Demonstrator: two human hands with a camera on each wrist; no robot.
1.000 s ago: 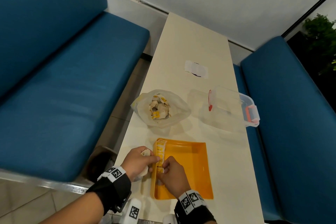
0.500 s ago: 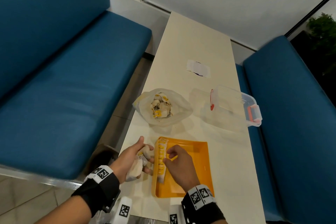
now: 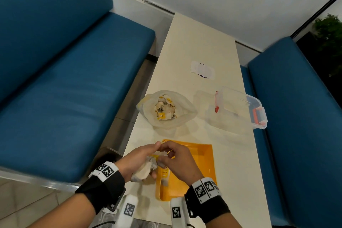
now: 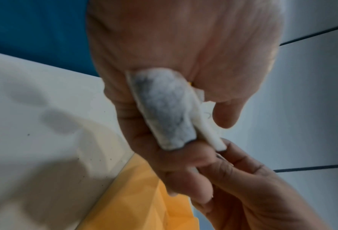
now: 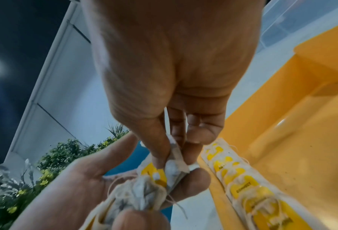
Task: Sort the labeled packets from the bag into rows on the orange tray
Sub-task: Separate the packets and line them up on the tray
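Head view shows both hands meeting over the near left corner of the shallow orange plastic tray (image 3: 201,164), which sits at the near end of the long cream table (image 3: 199,46). The left hand (image 3: 137,160) lies palm up with its fingers curled round a bunch of crumpled white paper packets with yellow labels (image 3: 143,171), holding them just off the tray's left rim. The right hand (image 3: 178,161) reaches across from the tray side, and its thumb and fingertips pinch one small white packet (image 5: 174,165) at the top of that bunch.

Right wrist view shows the pinch plainly: the thumb and first fingers are closed on the upper edge of that packet, beside a yellow label, with thin strings trailing from the bunch below. Left wrist view is blurred, but a grey-white packet lies across the left fingers (image 4: 184,183) with the right hand touching it from below.

A row of yellow-labelled packets (image 5: 243,183) lies overlapping along the tray's left wall, inside the tray. Further along the table, toward its left edge, stands the open translucent plastic bag (image 3: 183,114) with more packets heaped inside. A clear plastic box with red clips (image 3: 240,109) sits at the right edge of the table, level with the bag. Beyond them a white sticker (image 3: 202,70) lies flat on the table.
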